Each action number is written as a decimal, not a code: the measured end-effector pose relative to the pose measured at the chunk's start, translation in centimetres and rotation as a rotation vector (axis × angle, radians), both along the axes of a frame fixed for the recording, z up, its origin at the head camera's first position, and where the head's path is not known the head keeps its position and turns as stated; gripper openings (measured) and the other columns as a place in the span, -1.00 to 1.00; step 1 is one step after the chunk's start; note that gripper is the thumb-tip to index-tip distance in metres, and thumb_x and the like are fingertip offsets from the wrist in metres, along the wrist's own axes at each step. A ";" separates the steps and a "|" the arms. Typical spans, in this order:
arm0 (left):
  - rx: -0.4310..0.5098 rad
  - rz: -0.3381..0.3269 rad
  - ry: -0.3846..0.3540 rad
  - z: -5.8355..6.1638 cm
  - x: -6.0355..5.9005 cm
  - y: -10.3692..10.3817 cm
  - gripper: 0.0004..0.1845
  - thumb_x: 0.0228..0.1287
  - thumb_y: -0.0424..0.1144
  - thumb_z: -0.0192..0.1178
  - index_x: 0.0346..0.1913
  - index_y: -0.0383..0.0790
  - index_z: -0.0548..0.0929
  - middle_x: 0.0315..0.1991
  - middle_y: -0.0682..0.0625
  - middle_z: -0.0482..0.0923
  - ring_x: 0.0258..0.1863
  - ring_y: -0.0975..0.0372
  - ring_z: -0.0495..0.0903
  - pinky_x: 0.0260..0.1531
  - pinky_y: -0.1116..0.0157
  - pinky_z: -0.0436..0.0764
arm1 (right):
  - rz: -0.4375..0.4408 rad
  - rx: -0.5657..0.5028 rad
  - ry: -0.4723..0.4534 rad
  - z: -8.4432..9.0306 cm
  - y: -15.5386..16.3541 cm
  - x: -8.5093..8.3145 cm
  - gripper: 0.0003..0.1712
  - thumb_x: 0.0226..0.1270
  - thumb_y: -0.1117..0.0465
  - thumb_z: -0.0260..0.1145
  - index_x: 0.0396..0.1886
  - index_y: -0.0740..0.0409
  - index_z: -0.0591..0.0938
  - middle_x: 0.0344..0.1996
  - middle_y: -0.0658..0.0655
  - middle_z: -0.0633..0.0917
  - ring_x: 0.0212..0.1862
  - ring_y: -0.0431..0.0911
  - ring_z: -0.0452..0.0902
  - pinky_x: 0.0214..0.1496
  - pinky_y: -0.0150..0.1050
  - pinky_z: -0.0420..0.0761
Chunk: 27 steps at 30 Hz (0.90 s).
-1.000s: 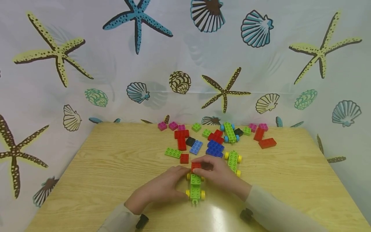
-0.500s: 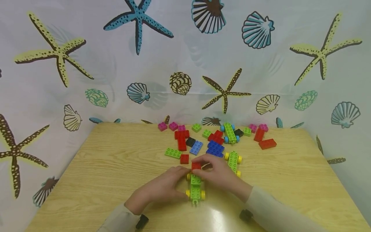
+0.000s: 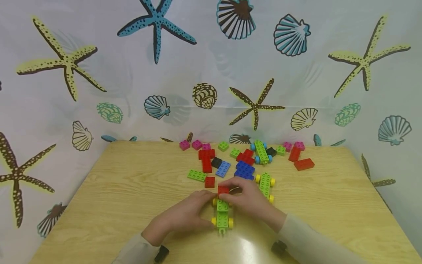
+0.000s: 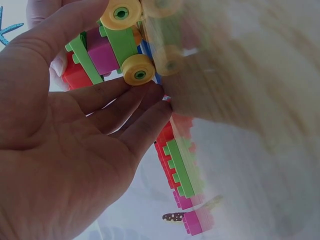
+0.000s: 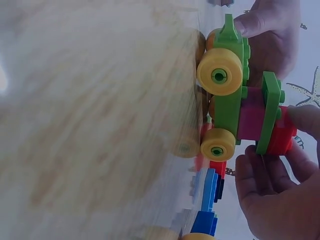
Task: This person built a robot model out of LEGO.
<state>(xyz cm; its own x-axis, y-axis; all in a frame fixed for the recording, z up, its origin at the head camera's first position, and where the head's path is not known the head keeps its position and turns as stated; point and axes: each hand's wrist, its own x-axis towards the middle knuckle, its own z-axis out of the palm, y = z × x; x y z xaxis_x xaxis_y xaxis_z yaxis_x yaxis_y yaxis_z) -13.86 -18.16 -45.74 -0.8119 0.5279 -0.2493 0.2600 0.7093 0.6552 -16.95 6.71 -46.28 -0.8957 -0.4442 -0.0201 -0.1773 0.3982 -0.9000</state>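
A green toy car base [image 3: 222,220] with yellow wheels stands on the table in front of me. In the right wrist view a magenta brick [image 5: 251,116] sits on the base, a thin green plate [image 5: 270,107] lies over it, and a red brick [image 5: 283,134] tops the stack. My right hand [image 3: 248,197] pinches that red brick between thumb and fingers. From the left, my left hand [image 3: 184,214] grips the car base, thumb by one yellow wheel [image 4: 121,14] and fingertips at the other.
Behind the hands lie several loose bricks, among them a red brick [image 3: 209,182], a green plate [image 3: 196,175] and blue bricks [image 3: 244,169]. Another yellow-wheeled base [image 3: 265,185] stands beside my right hand; a blue-wheeled base [image 3: 262,151] is farther back. A patterned curtain [image 3: 184,66] closes off the back.
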 end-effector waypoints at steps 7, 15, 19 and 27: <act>-0.013 0.004 0.002 0.0 0.2 0.0 -0.05 0.33 0.02 0.62 0.69 -0.15 0.44 0.68 -0.12 0.44 0.74 -0.13 0.32 0.70 -0.27 0.38 | -0.005 0.001 -0.020 0.0 0.2 0.2 -0.57 0.51 0.05 0.57 0.30 -0.02 0.79 0.22 0.03 0.83 0.21 -0.04 0.76 0.30 -0.15 0.82; -0.021 0.005 0.006 -0.1 0.2 0.0 -0.05 0.34 0.03 0.61 0.69 -0.14 0.43 0.69 -0.12 0.43 0.75 -0.11 0.31 0.70 -0.26 0.38 | -0.013 -0.013 -0.065 -0.1 0.5 0.5 -0.50 0.49 0.06 0.58 0.35 0.00 0.75 0.25 0.03 0.83 0.24 -0.01 0.77 0.34 -0.10 0.81; -0.013 -0.004 0.010 -0.2 0.2 0.0 -0.05 0.34 0.02 0.61 0.69 -0.15 0.43 0.68 -0.13 0.43 0.74 -0.12 0.32 0.70 -0.26 0.38 | -0.011 -0.030 -0.071 -0.1 0.8 0.5 -0.49 0.50 0.09 0.57 0.37 0.08 0.74 0.27 0.08 0.82 0.24 0.01 0.77 0.35 -0.07 0.81; -0.019 -0.006 0.012 0.0 0.2 0.1 -0.05 0.33 0.00 0.61 0.69 -0.17 0.43 0.67 -0.13 0.44 0.73 -0.12 0.33 0.71 -0.23 0.37 | -0.013 -0.015 -0.071 0.1 2.4 0.6 -0.55 0.54 0.07 0.54 0.34 0.03 0.77 0.32 0.10 0.80 0.32 0.07 0.75 0.40 0.00 0.79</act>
<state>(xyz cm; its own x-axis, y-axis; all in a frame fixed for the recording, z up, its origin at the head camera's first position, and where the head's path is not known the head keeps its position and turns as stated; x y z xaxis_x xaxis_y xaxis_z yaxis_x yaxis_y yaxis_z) -13.66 -18.02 -45.76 -0.8116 0.5282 -0.2497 0.2725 0.7202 0.6380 -16.31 9.09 -46.23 -0.8982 -0.4328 -0.0773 -0.1074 0.3864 -0.9161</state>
